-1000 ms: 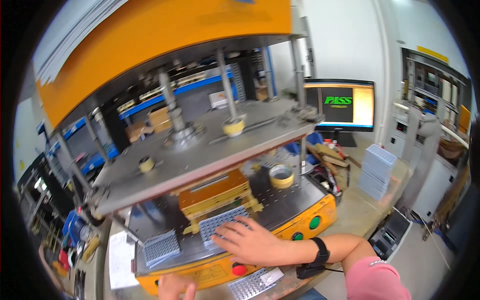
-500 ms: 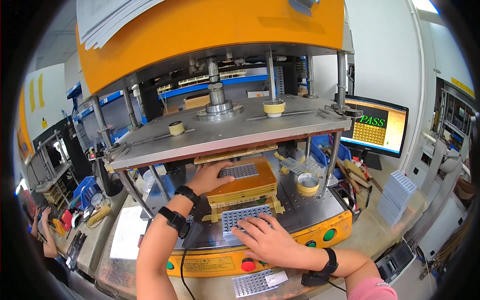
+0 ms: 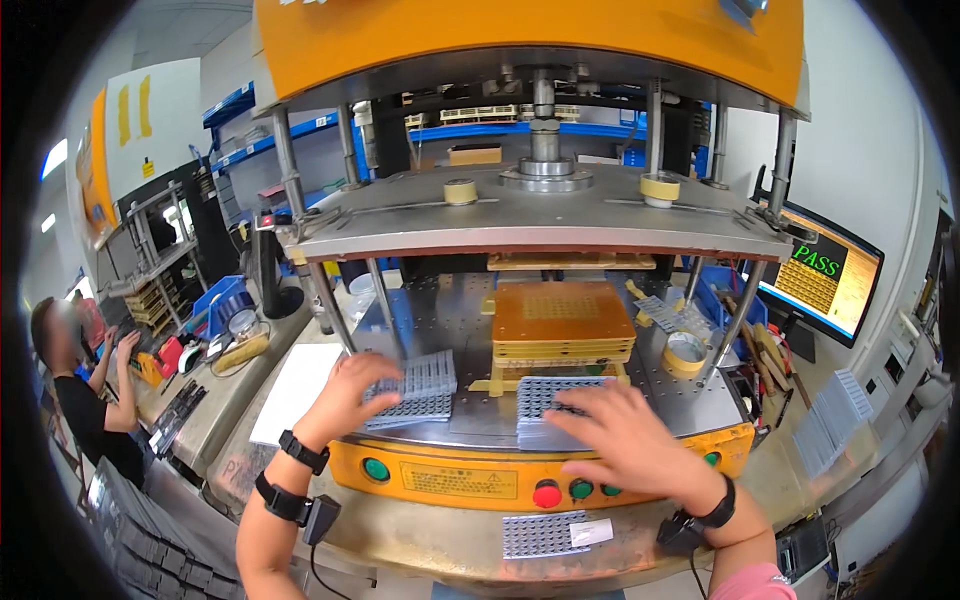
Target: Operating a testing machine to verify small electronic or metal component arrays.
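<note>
Workshop benches and blue racks fill the background, and in front stands a big orange press with a steel base plate and a grey upper platen on four columns. On the base plate, in the middle, sits an orange fixture block.

Two grey gridded part trays are the things in hand. The left hand grips the left tray at its left edge, fingers curled over it; the tray lies on the front of the base plate, left of the fixture block. The right hand lies flat and spread on the right tray, pressing on it and not closed around it; this tray sits just in front of the fixture block.

To do this step well, I think each tray should stay level, so the small parts do not jump out of their cells. The right tray looks best slid straight, with its edges square to the block. Both hands should be outside the platen area before anyone touches the green button or the red button.

Near the right column lies a roll of tape. A monitor stands at the right, showing a green word over a yellow grid. Another gridded tray lies on the bench edge below the buttons. At the far left another person works at a bench.
</note>
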